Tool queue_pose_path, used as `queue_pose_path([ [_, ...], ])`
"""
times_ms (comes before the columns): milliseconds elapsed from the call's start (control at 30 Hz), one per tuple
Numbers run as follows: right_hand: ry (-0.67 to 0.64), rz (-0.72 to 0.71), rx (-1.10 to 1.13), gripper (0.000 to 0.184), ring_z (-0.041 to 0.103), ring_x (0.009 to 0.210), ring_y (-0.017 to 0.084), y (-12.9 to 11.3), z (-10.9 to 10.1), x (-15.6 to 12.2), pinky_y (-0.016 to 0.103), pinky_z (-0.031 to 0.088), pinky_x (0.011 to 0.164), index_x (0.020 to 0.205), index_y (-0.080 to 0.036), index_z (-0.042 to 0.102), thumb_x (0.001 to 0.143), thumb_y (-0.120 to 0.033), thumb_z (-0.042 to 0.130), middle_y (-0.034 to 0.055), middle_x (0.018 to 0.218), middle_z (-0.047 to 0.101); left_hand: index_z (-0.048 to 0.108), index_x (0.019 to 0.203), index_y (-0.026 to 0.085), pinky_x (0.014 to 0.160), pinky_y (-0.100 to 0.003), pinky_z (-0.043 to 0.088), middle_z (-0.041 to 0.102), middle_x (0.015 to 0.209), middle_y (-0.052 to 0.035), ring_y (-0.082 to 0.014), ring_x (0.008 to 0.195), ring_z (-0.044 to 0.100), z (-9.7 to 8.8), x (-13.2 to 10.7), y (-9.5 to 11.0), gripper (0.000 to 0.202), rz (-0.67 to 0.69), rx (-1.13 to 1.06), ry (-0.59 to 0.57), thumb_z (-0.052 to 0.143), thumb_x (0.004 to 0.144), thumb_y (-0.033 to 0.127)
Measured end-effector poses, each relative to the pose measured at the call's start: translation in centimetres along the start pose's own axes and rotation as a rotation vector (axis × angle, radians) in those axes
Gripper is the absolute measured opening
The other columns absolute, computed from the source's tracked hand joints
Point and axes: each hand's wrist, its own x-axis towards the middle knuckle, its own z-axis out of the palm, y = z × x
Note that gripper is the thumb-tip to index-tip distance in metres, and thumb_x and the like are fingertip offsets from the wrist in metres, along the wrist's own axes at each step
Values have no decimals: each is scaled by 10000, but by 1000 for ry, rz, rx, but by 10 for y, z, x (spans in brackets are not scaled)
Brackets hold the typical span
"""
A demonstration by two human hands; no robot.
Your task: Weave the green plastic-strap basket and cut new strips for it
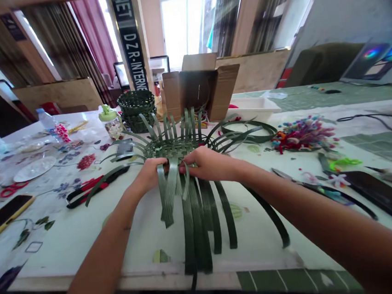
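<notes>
A partly woven green strip basket [182,144] lies on the table ahead of me, its loose strips fanning out to all sides. Several long flat strips [195,225] hang toward the table's front edge. At the near rim, my left hand [153,173] is closed, its fingertips pinching a strip. Close beside it, my right hand [206,165] pinches a strip at the same rim, thumb and fingers pressed together. The hands are a short gap apart, with lighter strip ends [171,193] drooping between them. Exactly which strip each fingertip grips is partly hidden.
Left lie red-handled pliers [97,186], a phone [7,218] and a white plate [34,169]. Behind stand a jar [111,123], a finished dark woven basket [137,110] and an open cardboard box [199,89]. Right are colourful fuzzy stems [304,134] and a dark case [384,193].
</notes>
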Motion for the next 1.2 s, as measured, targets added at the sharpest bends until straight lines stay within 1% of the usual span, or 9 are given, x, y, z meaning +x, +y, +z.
queue_pose_path([
  [167, -53, -49, 164, 275, 595, 836, 166, 0, 10, -15, 260, 425, 757, 1032, -171, 670, 816, -200, 501, 47, 993, 681, 536, 613, 132, 601, -230, 372, 496, 603, 7, -122, 622, 429, 0, 12, 3, 167, -36, -16, 12, 458, 707, 246],
  [233, -50, -122, 143, 304, 583, 948, 187, 4, 17, -19, 286, 425, 838, 1034, -178, 668, 771, -142, 519, 67, 1092, 648, 483, 552, 145, 563, -226, 352, 439, 558, 15, -113, 586, 389, 0, 16, 5, 235, -60, -14, -1, 456, 732, 293],
  [333, -30, -229, 17, 262, 556, 972, 208, 0, 26, -23, 327, 425, 861, 909, -154, 684, 729, -82, 509, 106, 1064, 621, 387, 488, 159, 515, -220, 296, 330, 511, 30, -98, 553, 312, 0, 19, 10, 331, -91, 1, -11, 459, 751, 348],
  [433, -1, -200, -39, 204, 556, 910, 206, -6, 31, -25, 343, 437, 826, 823, -140, 672, 751, -86, 488, 114, 984, 614, 374, 507, 160, 519, -220, 281, 329, 533, 32, -96, 567, 299, -2, 18, 13, 336, -99, -10, -27, 469, 752, 369],
  [700, -22, -201, 183, 218, 552, 793, 153, 1, 22, -20, 272, 425, 745, 731, -146, 617, 834, -117, 427, 53, 851, 621, 378, 550, 169, 520, -228, 263, 346, 566, 31, -100, 578, 293, -3, 14, 10, 244, -102, -98, -73, 450, 722, 325],
  [833, -14, -93, 248, 199, 557, 746, 143, 0, 19, -20, 245, 417, 678, 797, -153, 653, 823, -142, 456, 26, 837, 633, 343, 546, 175, 513, -233, 233, 323, 561, 34, -99, 571, 270, -4, 14, 10, 269, -115, -108, -75, 448, 734, 337],
  [933, 26, -53, 238, 221, 571, 820, 159, 0, 20, -21, 255, 430, 729, 941, -170, 665, 793, -131, 506, 32, 916, 637, 356, 548, 173, 520, -237, 239, 333, 564, 35, -99, 571, 281, -5, 13, 10, 284, -124, -143, -84, 474, 732, 355],
  [1000, 27, -83, 207, 249, 573, 890, 176, 2, 20, -22, 283, 438, 791, 1001, -180, 659, 805, -137, 513, 53, 984, 631, 395, 563, 167, 528, -238, 259, 366, 576, 31, -101, 577, 309, -6, 13, 9, 281, -141, -180, -88, 488, 732, 371],
  [1200, -49, -233, 152, 291, 545, 1082, 202, 3, 20, -35, 350, 418, 933, 973, -186, 687, 884, -130, 416, 90, 1124, 618, 445, 578, 156, 538, -236, 300, 423, 594, 26, -98, 572, 355, -4, 15, 8, 268, -196, -301, -102, 515, 728, 367],
])
